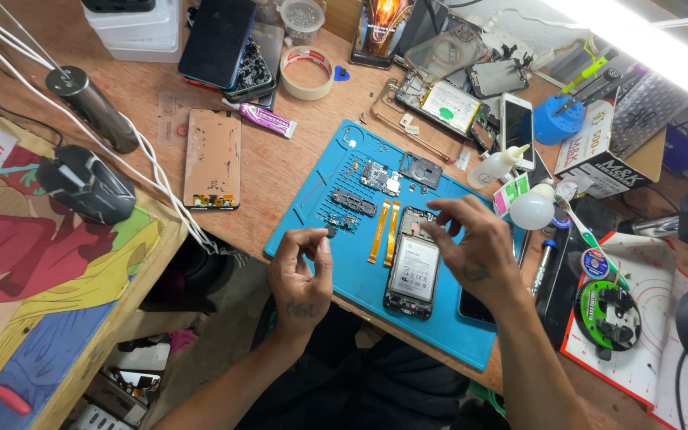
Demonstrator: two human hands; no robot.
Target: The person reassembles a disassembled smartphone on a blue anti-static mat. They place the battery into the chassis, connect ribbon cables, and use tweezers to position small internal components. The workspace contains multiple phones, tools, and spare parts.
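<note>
My left hand (302, 275) pinches a tiny dark component (331, 232) between thumb and forefinger, just above the near edge of a blue repair mat (447, 330). My right hand (471, 247) hovers with fingers spread over the top of an opened phone (412, 271), whose battery shows. Two orange flex cables (385, 231) lie on the mat between the hands. Small circuit boards (360, 199) lie further up the mat, along with a dark camera frame (421, 170).
A copper-coloured phone back panel (213, 158) lies left of the mat. A tape roll (306, 72), stacked phones (220, 40), a glue bottle (499, 166), a white bulb (533, 209) and tools crowd the far side. A computer mouse (85, 183) sits left. A solder spool (607, 314) is right.
</note>
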